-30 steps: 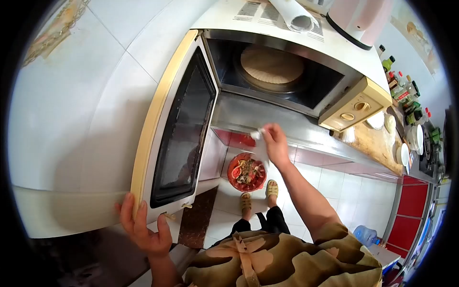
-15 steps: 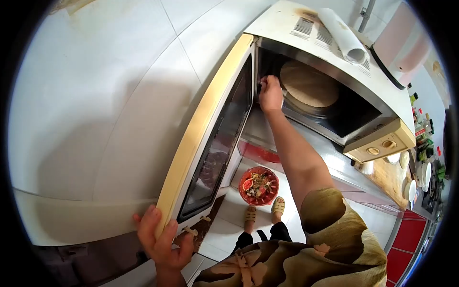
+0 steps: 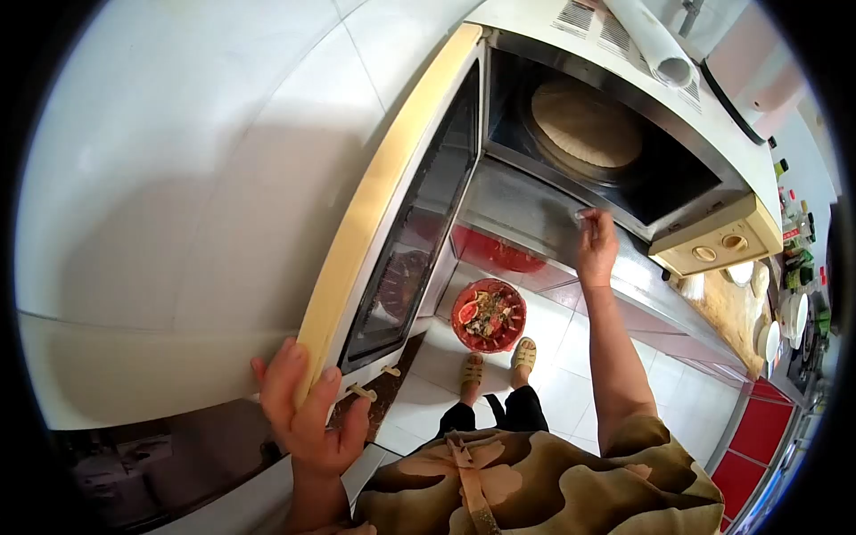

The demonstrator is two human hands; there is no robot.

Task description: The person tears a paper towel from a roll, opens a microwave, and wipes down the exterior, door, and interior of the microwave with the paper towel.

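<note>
My left hand grips the lower outer edge of the cream-coloured microwave door, which stands wide open. My right hand is just below the front of the microwave, above the steel counter, with its fingers pinched on a small whitish thing that looks like a crumpled wipe. Inside the microwave a round, pale disc with a rippled edge lies on the turntable.
A red basin of food scraps sits on the floor by my sandals. On top of the microwave are a white roll and a pink kettle. To the right are a wooden board, bowls and several bottles.
My right hand went up to the microwave's left inner edge beside the door hinge, then came back down and right to below the opening. My left hand has stayed on the door.
</note>
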